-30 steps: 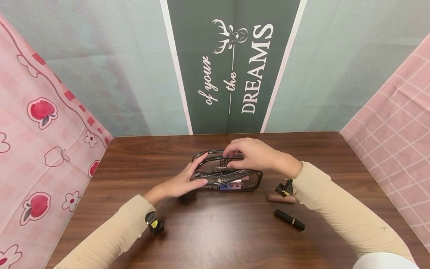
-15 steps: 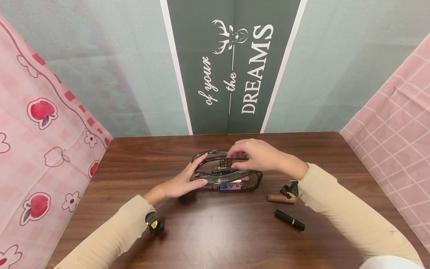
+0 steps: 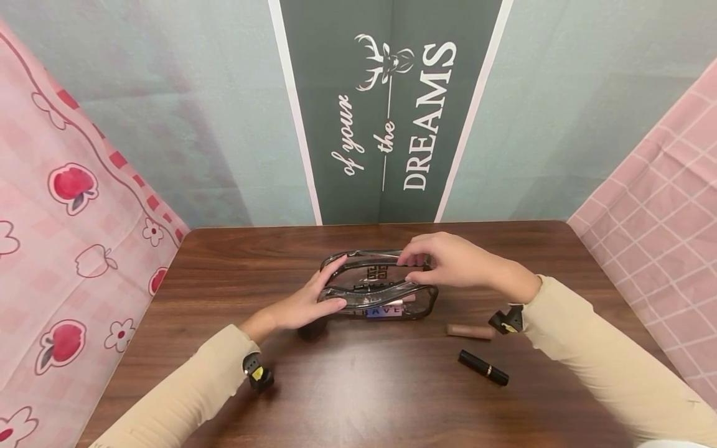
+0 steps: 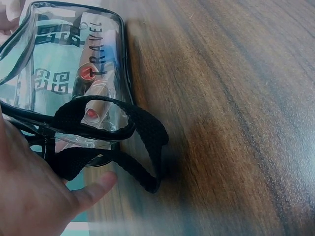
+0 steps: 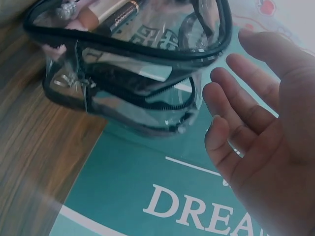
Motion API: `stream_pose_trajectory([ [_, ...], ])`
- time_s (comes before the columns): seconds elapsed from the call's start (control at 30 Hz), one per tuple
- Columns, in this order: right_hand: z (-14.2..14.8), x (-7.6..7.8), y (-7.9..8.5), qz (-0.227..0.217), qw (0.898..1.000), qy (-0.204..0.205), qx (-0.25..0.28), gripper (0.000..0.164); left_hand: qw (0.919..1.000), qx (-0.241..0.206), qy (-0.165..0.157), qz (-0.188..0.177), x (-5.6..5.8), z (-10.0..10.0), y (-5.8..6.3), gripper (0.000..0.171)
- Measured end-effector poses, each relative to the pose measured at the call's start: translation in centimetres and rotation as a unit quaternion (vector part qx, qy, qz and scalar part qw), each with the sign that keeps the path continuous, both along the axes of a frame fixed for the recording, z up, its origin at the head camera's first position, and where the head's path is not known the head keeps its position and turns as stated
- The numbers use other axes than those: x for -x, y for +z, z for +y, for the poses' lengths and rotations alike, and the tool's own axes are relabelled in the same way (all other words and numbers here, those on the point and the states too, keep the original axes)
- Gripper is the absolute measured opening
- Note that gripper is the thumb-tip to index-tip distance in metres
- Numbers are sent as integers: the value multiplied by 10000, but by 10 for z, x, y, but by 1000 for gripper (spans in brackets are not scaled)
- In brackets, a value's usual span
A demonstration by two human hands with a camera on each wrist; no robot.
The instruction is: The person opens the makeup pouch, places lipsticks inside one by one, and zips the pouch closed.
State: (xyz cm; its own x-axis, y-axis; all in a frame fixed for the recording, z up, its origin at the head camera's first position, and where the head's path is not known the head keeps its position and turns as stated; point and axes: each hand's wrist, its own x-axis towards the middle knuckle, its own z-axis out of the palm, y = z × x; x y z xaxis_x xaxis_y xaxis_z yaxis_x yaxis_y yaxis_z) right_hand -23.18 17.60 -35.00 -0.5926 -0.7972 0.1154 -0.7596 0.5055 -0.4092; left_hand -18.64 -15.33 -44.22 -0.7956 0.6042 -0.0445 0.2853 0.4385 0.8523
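Note:
A clear pouch with black piping lies near the back of the table, lettered TRAVEL along its front. Its zipped top gapes wide. Through the plastic show several cosmetic tubes. My left hand rests on the pouch's left end, fingers on the far side and thumb on the near side, both fairly straight. A black strap loop sticks out at that end. Above the pouch's right end is my right hand, fingers loosely bent; in the right wrist view they stand apart from the plastic, holding nothing.
To the right of the pouch, a brown tube and a black tube with a gold band lie on the wooden table. Grey-green cloth hangs behind, with pink cloth at both sides.
My right hand has slid rightward along the pouch's top to its right end, the forearm drawing right with it. My left hand and the pouch have stayed put.

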Motion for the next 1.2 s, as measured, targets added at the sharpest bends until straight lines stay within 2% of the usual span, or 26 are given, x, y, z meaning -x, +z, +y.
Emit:
stream_pose_trajectory([
  [0.2,18,-4,3,-3,9999,-110,109,20,10000,6,14,-20,0,0,0,86],
  [0.43,41,-15,3,68,9998,-196,-25,21,10000,-29,5,66,-1,0,1,86],
  [0.87,65,-25,-3,238,9996,170,11,19,10000,43,1,-1,0,0,-1,86],
  [1.2,79,-35,-13,167,9997,57,-166,22,10000,30,8,-15,0,0,-1,86],
])
